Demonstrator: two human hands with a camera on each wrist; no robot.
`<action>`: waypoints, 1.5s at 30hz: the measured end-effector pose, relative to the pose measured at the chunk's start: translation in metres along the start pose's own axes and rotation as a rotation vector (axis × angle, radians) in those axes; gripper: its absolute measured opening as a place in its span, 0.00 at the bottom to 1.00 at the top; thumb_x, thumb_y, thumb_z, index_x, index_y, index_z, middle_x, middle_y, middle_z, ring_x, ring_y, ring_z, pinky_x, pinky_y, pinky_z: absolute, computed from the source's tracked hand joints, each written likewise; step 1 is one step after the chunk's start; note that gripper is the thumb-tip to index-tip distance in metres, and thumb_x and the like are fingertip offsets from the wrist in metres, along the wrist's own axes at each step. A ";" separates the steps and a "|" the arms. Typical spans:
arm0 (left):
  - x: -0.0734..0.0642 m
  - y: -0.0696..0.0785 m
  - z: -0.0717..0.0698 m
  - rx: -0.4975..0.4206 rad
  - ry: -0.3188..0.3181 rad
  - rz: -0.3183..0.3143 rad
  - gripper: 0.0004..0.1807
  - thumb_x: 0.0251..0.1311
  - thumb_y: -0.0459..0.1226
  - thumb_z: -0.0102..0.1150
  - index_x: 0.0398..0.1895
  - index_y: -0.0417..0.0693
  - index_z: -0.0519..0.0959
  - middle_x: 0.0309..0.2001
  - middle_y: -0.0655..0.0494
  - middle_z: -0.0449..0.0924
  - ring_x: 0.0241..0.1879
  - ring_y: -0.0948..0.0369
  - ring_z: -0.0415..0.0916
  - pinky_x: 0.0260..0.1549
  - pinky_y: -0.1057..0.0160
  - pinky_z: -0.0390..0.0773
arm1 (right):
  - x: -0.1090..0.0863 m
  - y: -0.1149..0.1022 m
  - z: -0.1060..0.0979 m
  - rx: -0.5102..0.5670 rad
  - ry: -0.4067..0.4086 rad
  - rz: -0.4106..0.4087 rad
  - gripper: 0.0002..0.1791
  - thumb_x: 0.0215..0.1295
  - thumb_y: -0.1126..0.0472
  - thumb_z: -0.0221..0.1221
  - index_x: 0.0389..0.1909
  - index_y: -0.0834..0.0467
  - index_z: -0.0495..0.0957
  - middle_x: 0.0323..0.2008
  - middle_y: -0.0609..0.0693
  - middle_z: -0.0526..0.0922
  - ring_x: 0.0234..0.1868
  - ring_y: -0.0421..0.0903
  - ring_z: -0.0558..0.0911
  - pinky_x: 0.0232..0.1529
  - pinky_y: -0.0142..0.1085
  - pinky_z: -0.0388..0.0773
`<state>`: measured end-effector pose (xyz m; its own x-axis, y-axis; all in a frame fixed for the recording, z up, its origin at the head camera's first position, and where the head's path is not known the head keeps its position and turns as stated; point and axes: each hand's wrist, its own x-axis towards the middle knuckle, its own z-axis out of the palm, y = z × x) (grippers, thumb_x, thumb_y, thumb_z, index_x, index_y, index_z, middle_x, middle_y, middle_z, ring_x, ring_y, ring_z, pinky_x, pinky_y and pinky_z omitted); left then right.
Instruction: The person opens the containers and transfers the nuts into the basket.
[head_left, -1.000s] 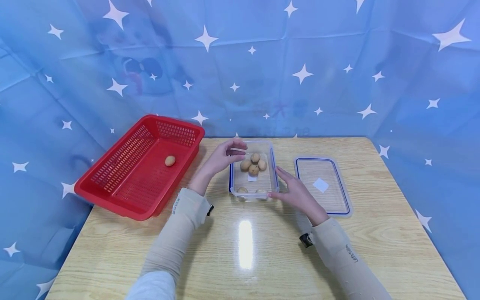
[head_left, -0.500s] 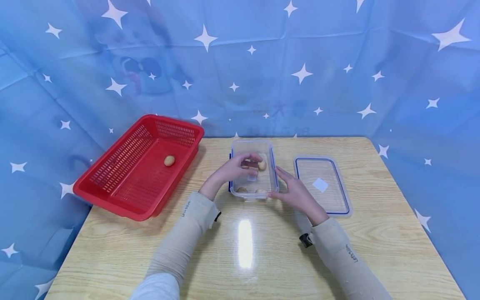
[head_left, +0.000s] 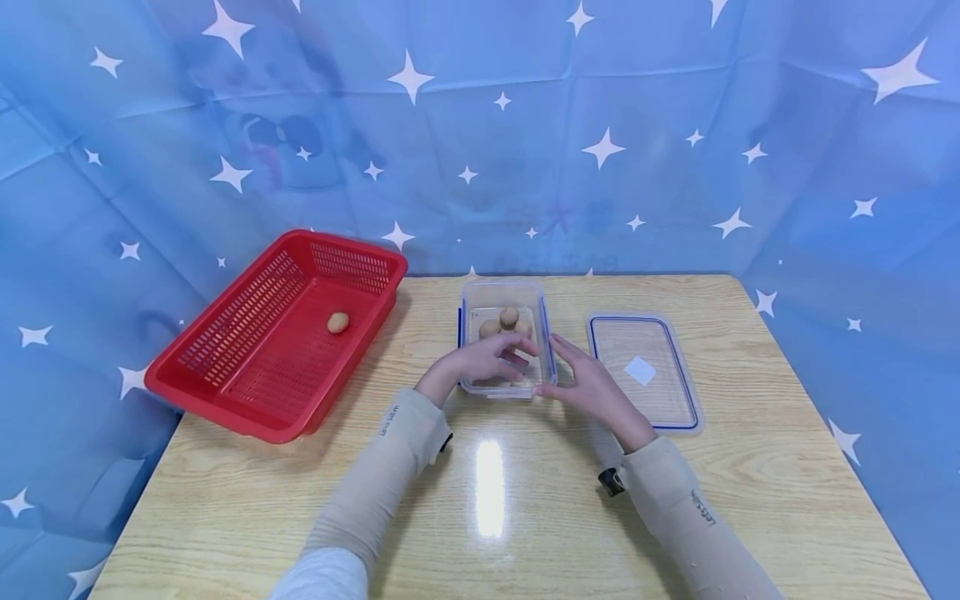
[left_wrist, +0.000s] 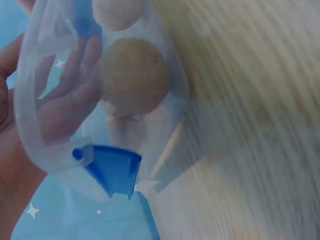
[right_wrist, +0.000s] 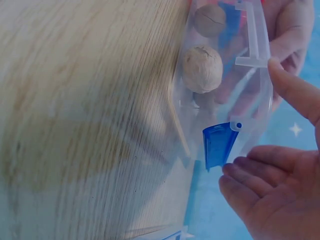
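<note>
A clear plastic box (head_left: pixel 506 292) with blue side clips sits on the table, without its lid. Several walnuts (head_left: pixel 509 317) lie in it, most clustered toward the back. My left hand (head_left: pixel 487 358) reaches over the near left side into the box, its fingers loosely bent and spread, covering the front walnuts in the head view. Through the clear wall, the left wrist view shows a walnut (left_wrist: pixel 135 75) close to those fingers. My right hand (head_left: pixel 592 390) stays at the box's right side, thumb at the near rim, straight fingers beside the blue clip (right_wrist: pixel 219 145).
A red perforated basket (head_left: pixel 330 408) stands on the left with a single walnut (head_left: pixel 338 322) inside. Right of the box lies the clear lid (head_left: pixel 667 392) with a blue seal and a white label. A blue star-patterned curtain (head_left: pixel 675 167) hangs behind the wooden table (head_left: pixel 420 533).
My left hand has moved from the box's left rim rightward and nearer, down into the box over the walnuts. The right hand and the box have held their places.
</note>
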<state>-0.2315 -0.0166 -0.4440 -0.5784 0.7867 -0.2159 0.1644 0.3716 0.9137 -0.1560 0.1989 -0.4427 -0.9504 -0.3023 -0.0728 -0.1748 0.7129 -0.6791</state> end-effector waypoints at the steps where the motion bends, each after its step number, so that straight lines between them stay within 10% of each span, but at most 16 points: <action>1: 0.001 -0.001 0.001 0.006 -0.016 -0.013 0.26 0.67 0.26 0.55 0.68 0.37 0.67 0.70 0.41 0.67 0.69 0.45 0.69 0.67 0.58 0.73 | 0.000 0.000 0.000 -0.002 0.002 0.000 0.49 0.63 0.51 0.67 0.77 0.64 0.52 0.78 0.63 0.52 0.76 0.66 0.55 0.71 0.64 0.60; 14: 0.012 -0.005 0.012 0.111 -0.083 -0.082 0.19 0.66 0.24 0.53 0.59 0.41 0.76 0.62 0.46 0.77 0.66 0.51 0.72 0.67 0.60 0.72 | 0.001 0.000 0.000 -0.027 0.007 -0.012 0.48 0.64 0.51 0.67 0.76 0.66 0.52 0.77 0.64 0.53 0.76 0.67 0.56 0.71 0.63 0.61; 36: 0.014 -0.004 0.016 0.243 0.002 -0.067 0.15 0.67 0.27 0.56 0.56 0.42 0.79 0.58 0.48 0.80 0.60 0.53 0.77 0.61 0.63 0.77 | 0.000 0.000 -0.001 -0.015 0.004 0.012 0.51 0.62 0.48 0.68 0.77 0.63 0.51 0.78 0.63 0.52 0.77 0.65 0.55 0.72 0.63 0.59; 45: 0.008 0.002 0.009 0.162 0.069 -0.071 0.19 0.65 0.27 0.58 0.59 0.41 0.77 0.59 0.48 0.78 0.61 0.52 0.76 0.61 0.60 0.77 | 0.001 0.001 0.000 -0.019 0.005 0.017 0.51 0.62 0.48 0.68 0.77 0.62 0.51 0.78 0.62 0.52 0.77 0.65 0.55 0.73 0.63 0.58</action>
<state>-0.2284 -0.0052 -0.4469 -0.6456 0.7221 -0.2483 0.2449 0.5038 0.8284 -0.1567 0.1992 -0.4432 -0.9546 -0.2866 -0.0808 -0.1630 0.7302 -0.6635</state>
